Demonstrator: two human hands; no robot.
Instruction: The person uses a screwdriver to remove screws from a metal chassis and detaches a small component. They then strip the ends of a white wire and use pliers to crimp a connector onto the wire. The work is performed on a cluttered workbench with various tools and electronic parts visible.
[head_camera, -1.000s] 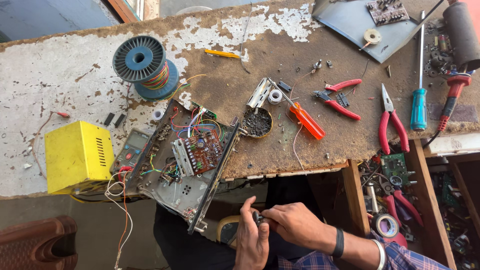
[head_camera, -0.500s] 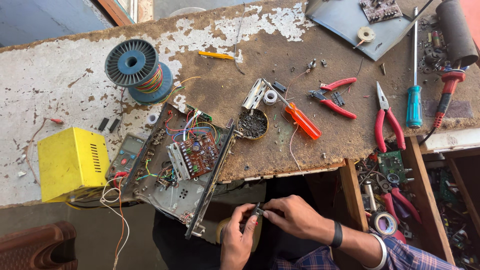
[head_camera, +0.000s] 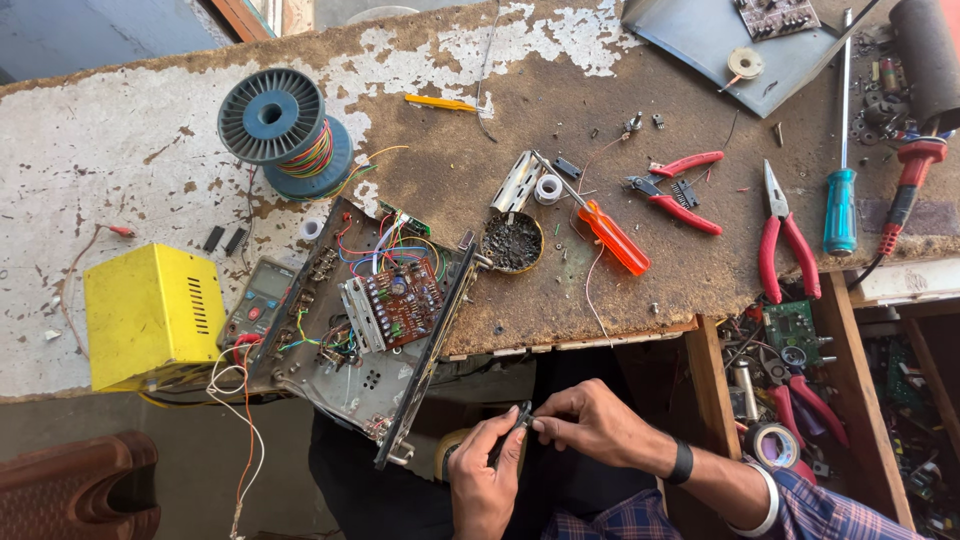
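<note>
Below the bench edge, my left hand and my right hand meet over my lap. Both pinch a small thin dark part between their fingertips; what it is I cannot make out. My right wrist wears a black band. Just left of my left hand, an open metal chassis with a brown circuit board and coloured wires hangs tilted over the bench edge. A yellowish round object shows partly behind my left hand.
The worn workbench holds a yellow metal box, a multimeter, a blue wire spool, an orange screwdriver, red cutters, red pliers and a blue screwdriver. A cluttered shelf lies at right.
My hands have stayed together on the small dark part, with the fingers shifting slightly. The view has drifted a little; nothing on the bench has moved.
</note>
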